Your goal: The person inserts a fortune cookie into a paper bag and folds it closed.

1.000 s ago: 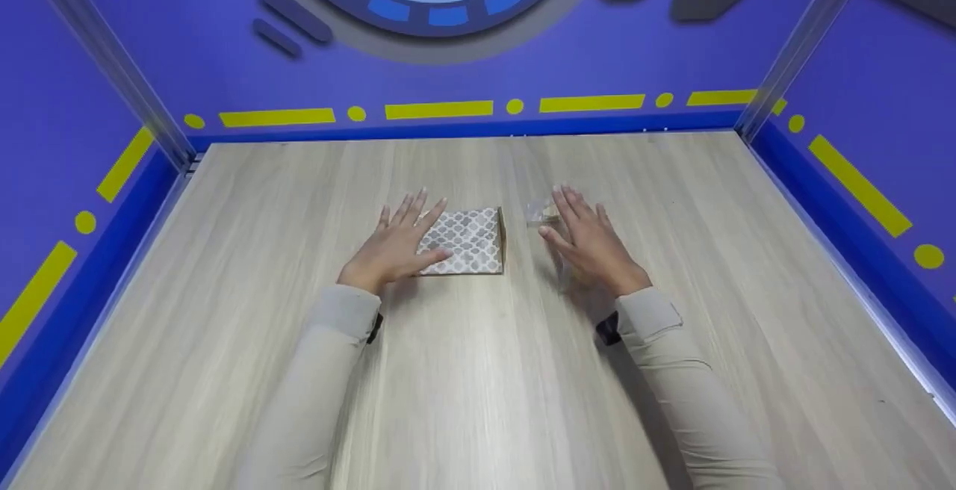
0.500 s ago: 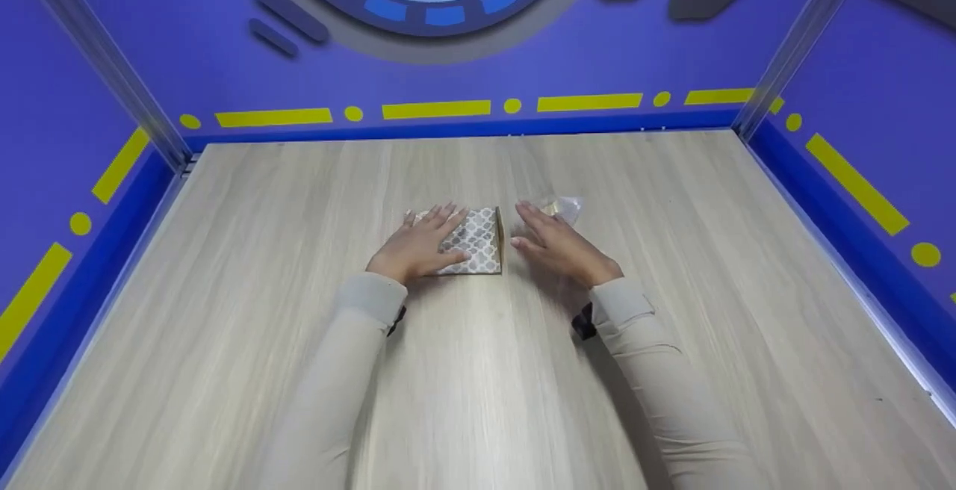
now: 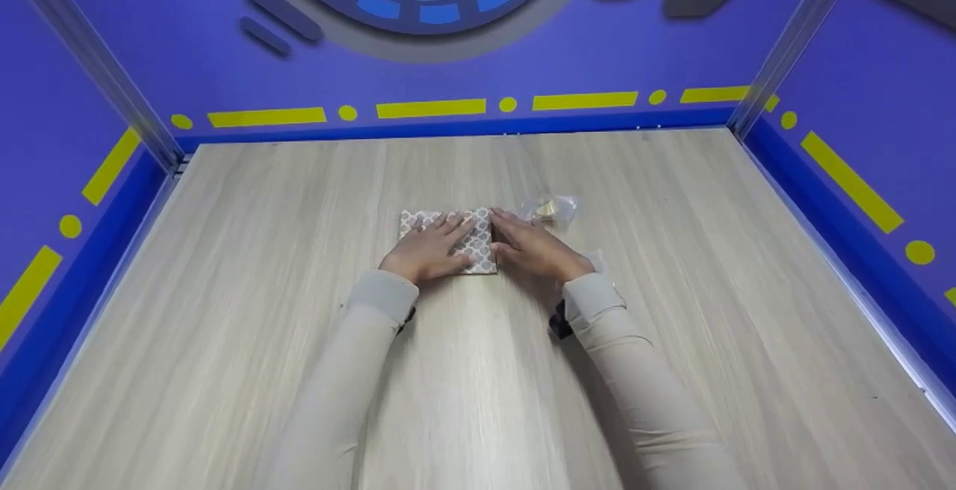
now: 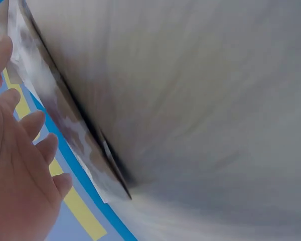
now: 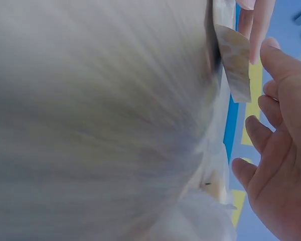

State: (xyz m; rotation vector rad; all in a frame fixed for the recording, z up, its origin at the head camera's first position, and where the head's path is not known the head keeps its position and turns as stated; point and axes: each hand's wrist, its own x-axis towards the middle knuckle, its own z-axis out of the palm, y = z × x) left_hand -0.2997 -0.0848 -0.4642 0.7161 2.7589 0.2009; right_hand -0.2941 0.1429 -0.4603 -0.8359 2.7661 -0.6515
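Observation:
A flat cardboard box [image 3: 483,243] with a grey and white lattice pattern lies in the middle of the wooden table. My left hand [image 3: 427,249] rests across its top, fingers spread and fairly straight. At the box's right end is my right hand [image 3: 539,252], its extended fingers right at that edge. In the right wrist view an end flap [image 5: 234,63] sticks out from the box, just in front of the right thumb and fingers. The left wrist view shows the box's near side [image 4: 60,95] along the tabletop, beside the left palm.
Behind the right hand lies a clear plastic bag [image 3: 566,210] with something gold-coloured inside. More clear plastic [image 3: 595,260] shows beside the right wrist. Blue printed walls [image 3: 418,87] enclose the table at the back and sides.
Both hands have moved inward: the left further over the box top, the right leftward to its end. The plastic bag, earlier partly covered by the right hand, is now more visible.

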